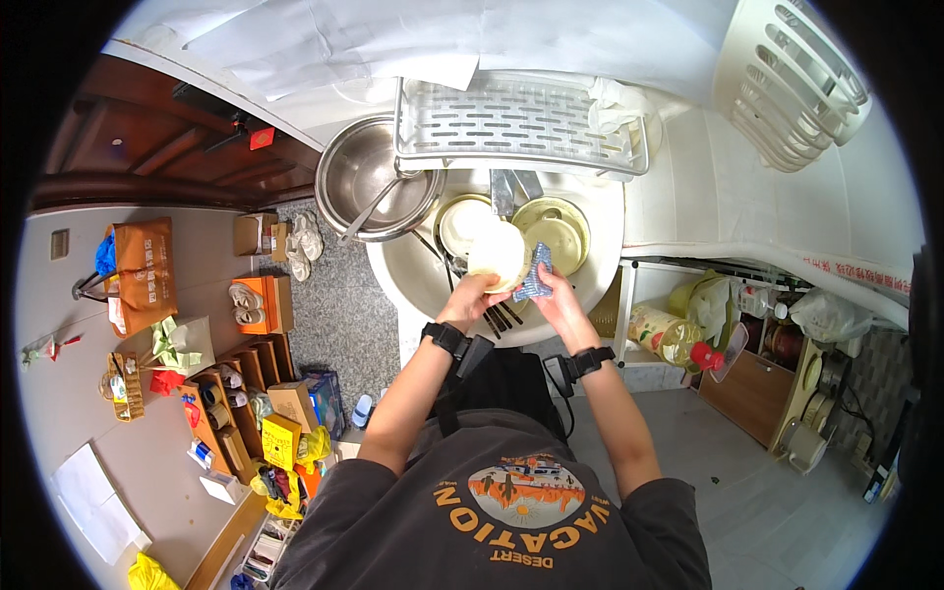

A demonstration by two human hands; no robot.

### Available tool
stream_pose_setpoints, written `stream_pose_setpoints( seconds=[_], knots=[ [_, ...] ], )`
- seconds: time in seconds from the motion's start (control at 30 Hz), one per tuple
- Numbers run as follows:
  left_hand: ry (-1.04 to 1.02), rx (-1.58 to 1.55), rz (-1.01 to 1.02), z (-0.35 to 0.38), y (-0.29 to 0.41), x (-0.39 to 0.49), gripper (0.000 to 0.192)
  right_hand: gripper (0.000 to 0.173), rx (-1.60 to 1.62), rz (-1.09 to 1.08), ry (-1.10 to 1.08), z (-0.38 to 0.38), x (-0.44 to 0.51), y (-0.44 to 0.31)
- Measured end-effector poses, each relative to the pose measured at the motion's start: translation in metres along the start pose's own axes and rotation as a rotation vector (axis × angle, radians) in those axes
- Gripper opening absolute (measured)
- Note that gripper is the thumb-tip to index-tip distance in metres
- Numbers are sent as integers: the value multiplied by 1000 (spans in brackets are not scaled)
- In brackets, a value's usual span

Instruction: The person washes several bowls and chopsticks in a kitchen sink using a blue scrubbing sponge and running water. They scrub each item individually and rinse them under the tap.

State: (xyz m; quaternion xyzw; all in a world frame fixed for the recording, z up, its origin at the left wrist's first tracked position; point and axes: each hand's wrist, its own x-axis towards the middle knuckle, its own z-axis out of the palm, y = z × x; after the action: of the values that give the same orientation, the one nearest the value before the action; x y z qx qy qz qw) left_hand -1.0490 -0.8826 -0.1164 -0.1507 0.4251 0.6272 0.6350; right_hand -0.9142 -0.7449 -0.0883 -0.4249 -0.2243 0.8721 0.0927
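My left hand (473, 297) grips the rim of a pale bowl (498, 254), tilted above the basin of a white sink (402, 276). In my right hand (560, 299) is a blue patterned scrubbing cloth or sponge (536, 274), pressed near the bowl's right edge. Behind the bowl, a white dish (466, 220) rests inside a round vessel on the left. To the right stands a pot (579, 221) with a pale bowl-like piece in it. Several dark chopsticks (503, 317) lie in the basin below my hands, partly hidden by them.
A steel basin (354, 173) with a ladle (372, 206) across it sits at the sink's left. A metal faucet (504, 193) rises at the back, below a slotted dish rack (501, 122). On the right, an oil bottle (667, 335) stands on a low shelf.
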Motion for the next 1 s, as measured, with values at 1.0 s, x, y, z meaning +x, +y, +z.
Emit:
stream_pose_setpoints(
  seconds=[1.0],
  knots=[
    [430,520,358,40,6,-26,36,33,-1288,-427,368,22,18,9]
  ],
)
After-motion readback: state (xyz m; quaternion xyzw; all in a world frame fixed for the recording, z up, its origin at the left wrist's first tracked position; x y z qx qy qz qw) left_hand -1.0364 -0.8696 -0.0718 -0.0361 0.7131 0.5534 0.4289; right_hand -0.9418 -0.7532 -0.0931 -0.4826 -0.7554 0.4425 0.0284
